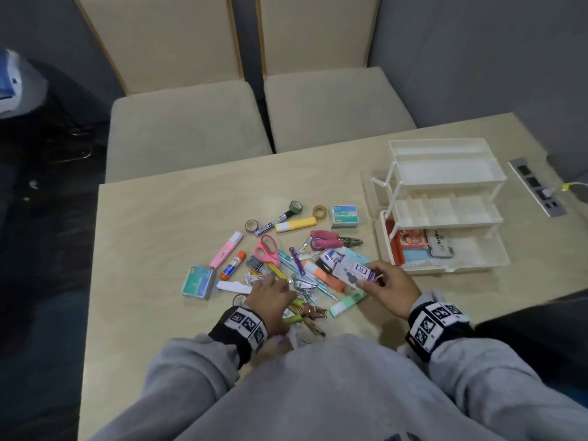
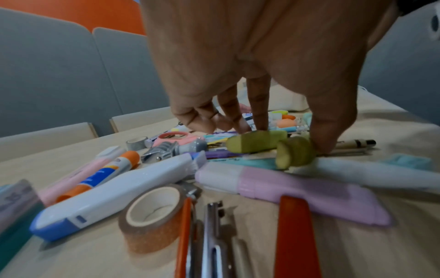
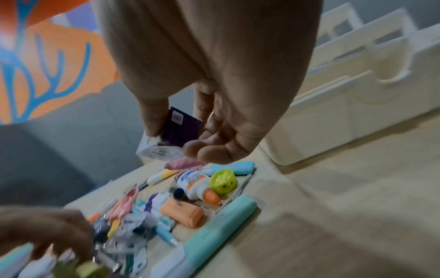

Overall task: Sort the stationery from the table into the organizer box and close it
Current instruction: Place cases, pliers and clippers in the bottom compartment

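Observation:
A pile of stationery lies mid-table: pink scissors [image 1: 265, 249], a glue stick [image 1: 234, 264], highlighters, tape rolls and clips. The white tiered organizer box [image 1: 445, 219] stands unfolded at the right, with cards in its bottom tray. My right hand [image 1: 370, 276] holds a small purple-and-white box [image 1: 353, 270] between thumb and fingers, just above the pile's right side; the right wrist view shows this box [image 3: 176, 129] too. My left hand [image 1: 280, 289] reaches into the pile's near side. In the left wrist view its thumb and fingertips [image 2: 259, 122] pinch an olive-green clip-like piece [image 2: 262, 144], which is blurred.
Two green staple boxes [image 1: 198, 281] [image 1: 346, 216] lie at the pile's edges. A mint highlighter [image 1: 346, 302] lies by my right wrist. A socket strip [image 1: 537, 186] is set into the table at far right. Two beige chairs [image 1: 187, 132] stand beyond the far edge.

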`<act>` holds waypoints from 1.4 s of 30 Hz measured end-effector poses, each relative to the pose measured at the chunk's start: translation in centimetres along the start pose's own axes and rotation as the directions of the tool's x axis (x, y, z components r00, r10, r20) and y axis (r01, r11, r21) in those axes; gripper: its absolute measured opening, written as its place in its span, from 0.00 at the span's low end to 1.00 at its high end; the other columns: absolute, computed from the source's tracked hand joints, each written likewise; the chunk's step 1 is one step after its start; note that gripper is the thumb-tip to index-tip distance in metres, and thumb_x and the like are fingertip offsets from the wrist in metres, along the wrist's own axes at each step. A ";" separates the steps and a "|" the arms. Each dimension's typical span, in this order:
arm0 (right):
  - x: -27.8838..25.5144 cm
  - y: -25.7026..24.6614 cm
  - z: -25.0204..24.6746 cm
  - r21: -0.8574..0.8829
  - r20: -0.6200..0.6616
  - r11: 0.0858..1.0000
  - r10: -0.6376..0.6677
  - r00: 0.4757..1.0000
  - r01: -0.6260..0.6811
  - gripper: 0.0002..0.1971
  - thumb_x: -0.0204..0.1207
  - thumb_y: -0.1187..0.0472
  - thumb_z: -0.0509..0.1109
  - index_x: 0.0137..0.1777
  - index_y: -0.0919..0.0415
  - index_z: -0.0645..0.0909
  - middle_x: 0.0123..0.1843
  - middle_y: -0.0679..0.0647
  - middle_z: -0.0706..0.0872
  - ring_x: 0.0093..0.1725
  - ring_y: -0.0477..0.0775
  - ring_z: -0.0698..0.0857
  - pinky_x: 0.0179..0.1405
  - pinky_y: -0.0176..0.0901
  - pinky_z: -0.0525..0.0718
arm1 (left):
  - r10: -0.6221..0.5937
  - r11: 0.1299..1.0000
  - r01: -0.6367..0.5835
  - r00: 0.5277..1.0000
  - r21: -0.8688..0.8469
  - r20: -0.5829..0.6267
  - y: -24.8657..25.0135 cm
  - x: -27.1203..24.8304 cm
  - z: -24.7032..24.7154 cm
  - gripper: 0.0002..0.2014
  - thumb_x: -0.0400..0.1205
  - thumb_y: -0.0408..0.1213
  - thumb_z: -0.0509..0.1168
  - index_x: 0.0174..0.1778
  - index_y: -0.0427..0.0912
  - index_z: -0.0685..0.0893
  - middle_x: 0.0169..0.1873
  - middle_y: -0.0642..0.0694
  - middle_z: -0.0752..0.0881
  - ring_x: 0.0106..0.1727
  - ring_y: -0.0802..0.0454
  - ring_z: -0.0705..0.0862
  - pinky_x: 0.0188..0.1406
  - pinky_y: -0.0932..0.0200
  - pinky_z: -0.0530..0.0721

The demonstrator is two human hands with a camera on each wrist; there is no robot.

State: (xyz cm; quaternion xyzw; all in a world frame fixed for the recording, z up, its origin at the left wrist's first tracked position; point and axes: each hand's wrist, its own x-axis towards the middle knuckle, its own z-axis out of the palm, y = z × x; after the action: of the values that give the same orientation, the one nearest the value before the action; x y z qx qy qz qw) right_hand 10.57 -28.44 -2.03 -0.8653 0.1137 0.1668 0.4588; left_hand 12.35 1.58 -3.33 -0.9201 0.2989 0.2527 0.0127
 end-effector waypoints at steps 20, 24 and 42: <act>-0.9 5.4 -15.1 0.619 -0.186 0.747 0.441 0.878 -0.244 0.04 0.75 0.64 0.72 0.46 0.65 0.86 0.33 0.61 0.85 0.24 0.53 0.77 0.23 0.40 0.70 | -0.272 0.872 0.165 0.946 -0.461 -0.176 3.1 -1.0 -3.7 0.37 0.57 0.50 0.74 0.66 0.51 0.83 0.53 0.48 0.88 0.56 0.47 0.83 0.51 0.55 0.81; -0.2 9.0 -19.9 0.226 -0.415 0.887 0.462 0.784 -0.403 0.10 0.64 0.49 0.76 0.37 0.55 0.87 0.37 0.50 0.92 0.39 0.55 0.89 0.42 0.50 0.88 | -0.404 0.729 0.222 0.903 -0.648 -0.146 4.9 0.7 -5.7 0.33 0.62 0.44 0.83 0.65 0.46 0.84 0.47 0.46 0.89 0.44 0.50 0.85 0.44 0.56 0.80; 6.8 10.5 -20.5 -0.248 -0.356 0.889 0.285 0.890 -0.384 0.15 0.77 0.55 0.75 0.58 0.61 0.77 0.53 0.61 0.87 0.49 0.66 0.88 0.50 0.47 0.85 | -0.385 0.636 0.259 0.923 -0.727 -0.009 16.8 10.4 -11.3 0.06 0.70 0.46 0.75 0.42 0.55 0.88 0.32 0.54 0.88 0.37 0.55 0.85 0.35 0.61 0.79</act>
State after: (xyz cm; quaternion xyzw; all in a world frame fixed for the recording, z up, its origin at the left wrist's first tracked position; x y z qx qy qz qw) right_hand 16.94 -51.59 -1.97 -0.9089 0.3054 0.1220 0.2566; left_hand 15.35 -19.83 3.72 -0.9079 0.0081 0.2657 -0.3241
